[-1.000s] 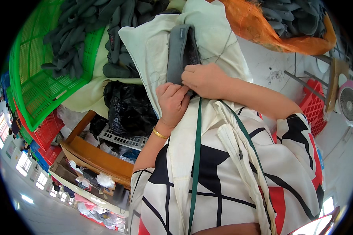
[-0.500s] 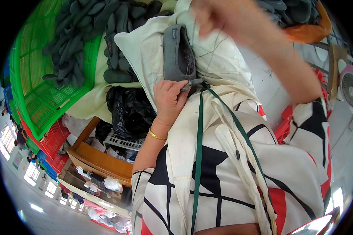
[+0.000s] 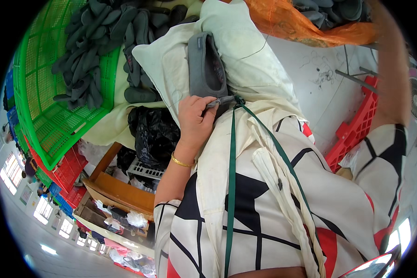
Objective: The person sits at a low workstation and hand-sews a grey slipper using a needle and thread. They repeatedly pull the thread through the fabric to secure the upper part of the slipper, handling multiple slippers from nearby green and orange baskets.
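A grey felt-like slipper (image 3: 197, 65) with a dark opening lies on the cream cloth (image 3: 259, 65) over my lap. My left hand (image 3: 195, 113) is closed at its near end, thumb and fingers pinching the grey fabric beside a dark green strap (image 3: 233, 185). A thin thread runs from near the slipper toward the upper right across the cloth. On the far right my right forearm (image 3: 394, 69) reaches up to the picture's edge. The right hand itself is outside the picture, so its fingers and anything in them are hidden.
A green basket (image 3: 32, 92) of grey slippers stands at upper left, more slippers (image 3: 139, 92) beside it. An orange sack (image 3: 282, 21) holds grey pieces at upper right. Nearby are a black plastic bag (image 3: 155, 134), a wooden drawer (image 3: 125, 190) and a red plastic crate (image 3: 352, 125).
My right hand has swung from above the slipper to the right and out of the picture. The left hand keeps its grip, and the slipper has shifted slightly left.
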Available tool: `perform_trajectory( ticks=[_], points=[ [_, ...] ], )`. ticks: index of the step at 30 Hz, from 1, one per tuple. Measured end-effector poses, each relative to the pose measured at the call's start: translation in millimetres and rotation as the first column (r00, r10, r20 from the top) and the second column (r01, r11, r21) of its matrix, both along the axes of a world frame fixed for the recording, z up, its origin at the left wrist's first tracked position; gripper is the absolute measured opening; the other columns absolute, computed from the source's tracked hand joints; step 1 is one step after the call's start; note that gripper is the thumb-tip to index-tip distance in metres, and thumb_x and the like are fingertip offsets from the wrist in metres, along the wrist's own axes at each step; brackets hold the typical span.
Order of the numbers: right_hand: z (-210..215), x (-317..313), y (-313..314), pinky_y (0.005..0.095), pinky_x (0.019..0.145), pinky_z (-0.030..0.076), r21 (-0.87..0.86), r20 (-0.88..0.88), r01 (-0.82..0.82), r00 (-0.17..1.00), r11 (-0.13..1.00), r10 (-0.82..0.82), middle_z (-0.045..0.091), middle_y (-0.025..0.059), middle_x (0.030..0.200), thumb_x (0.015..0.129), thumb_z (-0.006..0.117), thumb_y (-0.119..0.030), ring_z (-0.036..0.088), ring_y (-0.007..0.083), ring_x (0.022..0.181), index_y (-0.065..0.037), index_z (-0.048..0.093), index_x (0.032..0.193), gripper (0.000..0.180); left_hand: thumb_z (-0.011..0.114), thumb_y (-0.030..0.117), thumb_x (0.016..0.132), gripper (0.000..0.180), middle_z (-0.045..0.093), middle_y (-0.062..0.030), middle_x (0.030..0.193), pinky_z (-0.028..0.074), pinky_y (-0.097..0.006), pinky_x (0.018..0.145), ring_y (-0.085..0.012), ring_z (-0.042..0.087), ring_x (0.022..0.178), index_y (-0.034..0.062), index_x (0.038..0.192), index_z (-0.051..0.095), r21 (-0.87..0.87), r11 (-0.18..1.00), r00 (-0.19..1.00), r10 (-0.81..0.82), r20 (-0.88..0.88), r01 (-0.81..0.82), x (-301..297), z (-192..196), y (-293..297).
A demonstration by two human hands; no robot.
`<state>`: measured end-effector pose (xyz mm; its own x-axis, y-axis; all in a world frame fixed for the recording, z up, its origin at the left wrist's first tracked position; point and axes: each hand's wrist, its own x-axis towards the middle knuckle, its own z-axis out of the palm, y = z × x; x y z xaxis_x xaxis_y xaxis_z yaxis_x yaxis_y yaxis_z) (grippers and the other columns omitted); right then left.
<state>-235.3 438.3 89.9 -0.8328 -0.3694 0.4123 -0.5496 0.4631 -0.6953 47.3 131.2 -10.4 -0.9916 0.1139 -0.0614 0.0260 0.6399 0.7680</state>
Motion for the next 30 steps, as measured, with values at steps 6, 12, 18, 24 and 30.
perform_trajectory(
  ticks=[6, 12, 18, 24, 30],
  points=[
    [-88.3, 136.5, -65.7, 0.0319, 0.074, 0.049, -0.148, 0.611, -0.582, 0.582, 0.799, 0.537, 0.058, 0.0056, 0.091, 0.087, 0.057, 0.000, 0.057, 0.0188, 0.082, -0.009, 0.063, 0.112, 0.027, 0.071, 0.009, 0.080, 0.009, 0.059, -0.0061, 0.073, 0.039, -0.038, 0.067, -0.0268, 0.055, 0.074, 0.0075, 0.089, 0.071, 0.057, 0.996, 0.997, 0.063, 0.054, -0.066, 3.6, -3.3, -2.4],
    [-111.2, 182.1, -95.2, 0.0382, 0.078, 0.048, -0.164, 0.700, -0.681, 0.429, 0.713, 0.571, 0.057, 0.0105, 0.093, 0.082, 0.061, -0.001, 0.059, 0.0283, 0.087, -0.006, 0.061, 0.106, 0.025, 0.071, 0.009, 0.081, 0.008, 0.059, -0.0063, 0.072, 0.039, -0.037, 0.066, -0.0265, 0.055, 0.072, 0.0070, 0.089, 0.071, 0.095, 0.994, 0.998, 0.061, 0.025, -0.063, 2.7, -6.8, -3.5],
    [-134.2, 191.7, -93.1, 0.0387, 0.073, 0.049, 0.030, 0.548, -0.739, 0.575, 0.673, 0.607, 0.057, 0.0102, 0.091, 0.083, 0.065, -0.006, 0.060, 0.0289, 0.082, -0.005, 0.061, 0.094, 0.011, 0.071, 0.009, 0.084, 0.012, 0.057, -0.0053, 0.076, 0.041, -0.030, 0.072, -0.0209, 0.054, 0.076, 0.0041, 0.095, 0.070, 0.143, 0.986, 0.989, 0.067, 0.130, -0.086, 6.1, -8.4, -8.6],
    [-110.3, 179.4, -89.5, 0.0309, 0.066, 0.047, -0.195, 0.686, -0.479, 0.558, 0.856, 0.468, 0.056, 0.0072, 0.085, 0.084, 0.067, -0.006, 0.057, 0.0200, 0.075, -0.004, 0.062, 0.088, 0.007, 0.071, 0.009, 0.084, 0.011, 0.055, -0.0052, 0.072, 0.039, -0.031, 0.069, -0.0211, 0.052, 0.072, 0.0041, 0.093, 0.070, 0.098, 0.995, 0.994, 0.024, 0.110, -0.034, 2.3, -8.6, -12.0],
    [-116.4, 179.1, -92.0, 0.0265, 0.070, 0.048, -0.172, 0.676, -0.413, 0.610, 0.894, 0.412, 0.058, 0.0058, 0.090, 0.086, 0.066, -0.005, 0.059, 0.0166, 0.076, -0.004, 0.063, 0.096, 0.010, 0.071, 0.010, 0.080, 0.008, 0.057, -0.0065, 0.071, 0.038, -0.037, 0.063, -0.0259, 0.053, 0.070, 0.0063, 0.088, 0.070, 0.096, 0.995, 0.996, 0.010, 0.088, -0.018, -1.9, -6.7, -11.7]
  ],
)
